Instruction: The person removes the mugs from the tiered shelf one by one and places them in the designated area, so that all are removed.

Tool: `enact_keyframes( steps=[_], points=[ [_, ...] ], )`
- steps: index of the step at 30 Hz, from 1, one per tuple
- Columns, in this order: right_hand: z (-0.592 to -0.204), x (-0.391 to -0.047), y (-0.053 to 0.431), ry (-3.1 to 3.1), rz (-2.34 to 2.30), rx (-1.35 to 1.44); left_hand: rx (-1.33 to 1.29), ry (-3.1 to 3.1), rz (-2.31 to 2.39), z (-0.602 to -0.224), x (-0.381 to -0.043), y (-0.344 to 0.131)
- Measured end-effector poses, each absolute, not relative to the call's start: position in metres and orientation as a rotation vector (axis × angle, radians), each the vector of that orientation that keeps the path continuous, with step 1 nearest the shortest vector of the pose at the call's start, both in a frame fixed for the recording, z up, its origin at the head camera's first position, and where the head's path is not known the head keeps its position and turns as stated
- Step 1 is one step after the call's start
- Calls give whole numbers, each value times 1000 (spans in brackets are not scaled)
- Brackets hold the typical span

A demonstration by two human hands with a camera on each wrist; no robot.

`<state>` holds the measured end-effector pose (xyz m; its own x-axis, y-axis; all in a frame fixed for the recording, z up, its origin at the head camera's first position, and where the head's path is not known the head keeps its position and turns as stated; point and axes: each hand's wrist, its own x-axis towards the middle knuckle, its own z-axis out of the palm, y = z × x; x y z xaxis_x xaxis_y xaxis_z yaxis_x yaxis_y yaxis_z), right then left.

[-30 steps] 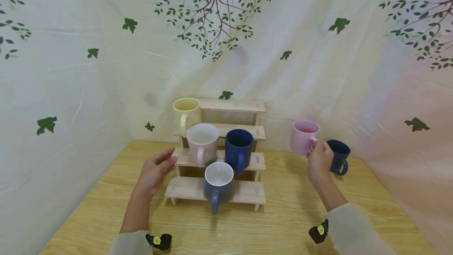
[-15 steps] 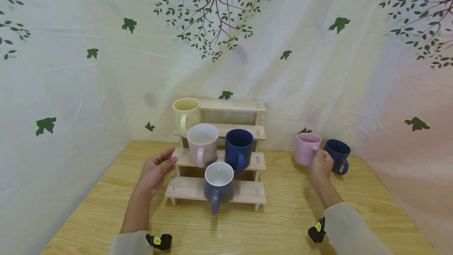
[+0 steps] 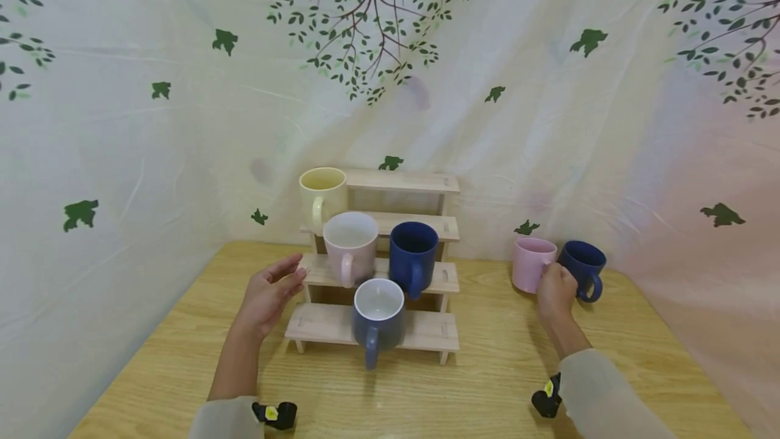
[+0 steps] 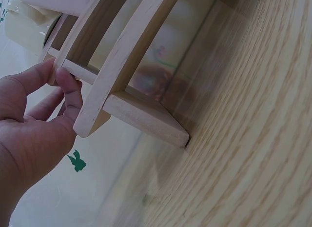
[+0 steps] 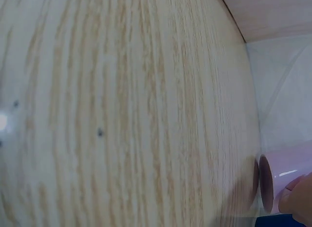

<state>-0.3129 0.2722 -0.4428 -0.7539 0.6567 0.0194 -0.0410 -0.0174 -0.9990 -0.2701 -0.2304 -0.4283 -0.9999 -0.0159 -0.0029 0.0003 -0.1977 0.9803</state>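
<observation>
At the right, my right hand (image 3: 557,293) grips the handle of a pink mug (image 3: 531,261). The mug stands upright at table level, just left of a dark blue mug (image 3: 581,259). In the right wrist view, fingers (image 5: 297,200) lie against the pink mug (image 5: 292,163), its base close to the tabletop. My left hand (image 3: 268,300) is at the left end of a stepped wooden rack (image 3: 426,332). Seen from the left wrist, thumb and forefinger pinch the end of one of the rack's steps (image 4: 92,51).
On the rack stand a yellow mug (image 3: 323,198), a pale pink mug (image 3: 353,249), a blue mug (image 3: 413,256) and a grey-blue mug (image 3: 378,324). Behind the wooden table (image 3: 487,371) hangs a leaf-printed cloth (image 3: 183,154).
My right hand has lowered the pink mug, carrying it slightly right to table level beside the dark blue mug. My left hand has stayed at the rack.
</observation>
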Motion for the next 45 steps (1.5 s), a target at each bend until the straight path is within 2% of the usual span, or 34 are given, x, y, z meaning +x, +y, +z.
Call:
enact_keyframes(
  steps=[14,45],
  points=[
    [-443,-314,278,-1575,2055,-576,24,-1981,-2409,-429,-271,-231],
    [-454,-304,301,-1910,1908,-590,13,-1941,-2430,-428,-269,-231]
  ],
)
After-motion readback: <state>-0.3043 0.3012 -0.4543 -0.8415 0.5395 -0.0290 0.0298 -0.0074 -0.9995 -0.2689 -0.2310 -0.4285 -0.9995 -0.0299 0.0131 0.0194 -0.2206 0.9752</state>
